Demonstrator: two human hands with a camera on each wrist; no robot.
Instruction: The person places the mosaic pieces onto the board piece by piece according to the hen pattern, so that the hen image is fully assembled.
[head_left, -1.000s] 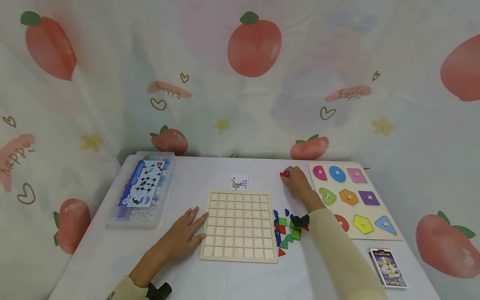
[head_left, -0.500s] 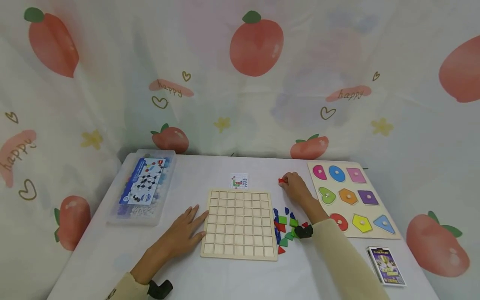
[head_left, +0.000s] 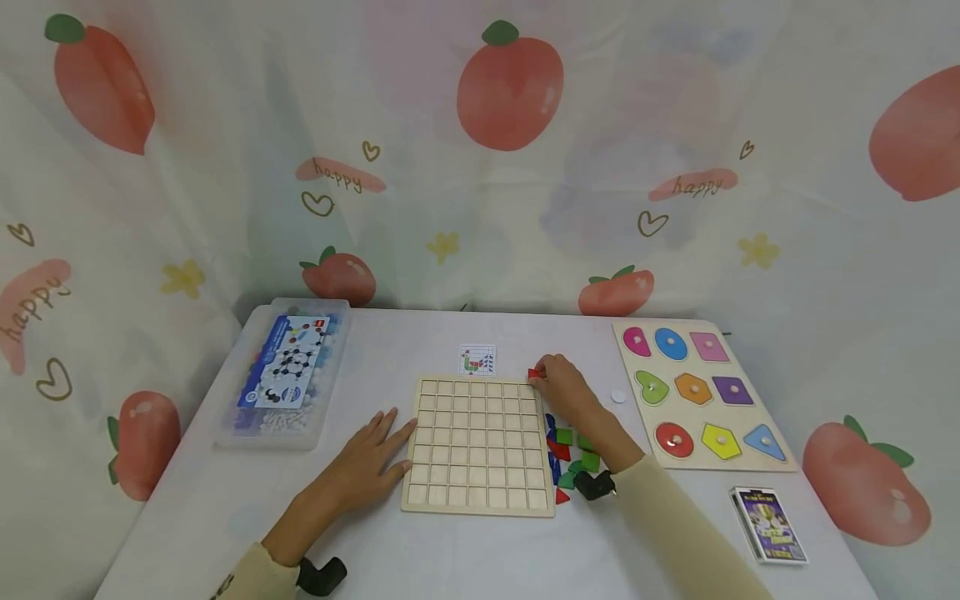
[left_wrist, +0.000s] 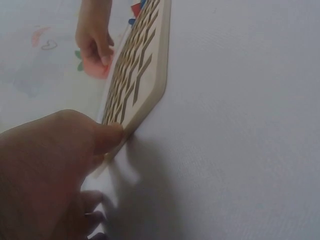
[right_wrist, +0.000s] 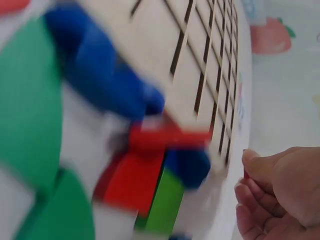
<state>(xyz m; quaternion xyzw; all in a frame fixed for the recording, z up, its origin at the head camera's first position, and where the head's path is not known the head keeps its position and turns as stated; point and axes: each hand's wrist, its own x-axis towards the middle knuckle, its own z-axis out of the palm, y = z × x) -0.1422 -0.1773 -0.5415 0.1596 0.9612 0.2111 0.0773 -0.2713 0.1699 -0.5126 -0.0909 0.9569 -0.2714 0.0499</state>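
Observation:
Between thumb and fingers, my right hand pinches a small red piece just past the far right corner of the wooden grid board. Little of that piece shows in the right wrist view, beyond the thumb. My left hand lies with spread fingers against the board's left edge; the left wrist view has its thumb right at the board's rim. Along the right side lie loose blue, green and red pieces, partly overlapping. A small pattern card lies behind the board.
A clear plastic case with a blue label stands at the left. To the right are a knobbed shape puzzle, a white disc and a purple card box. A printed curtain hangs behind the table.
My right hand has moved left and nearer with the red piece, from beside the shape puzzle to the board's far right corner. The white disc has come into view. My left hand stays put.

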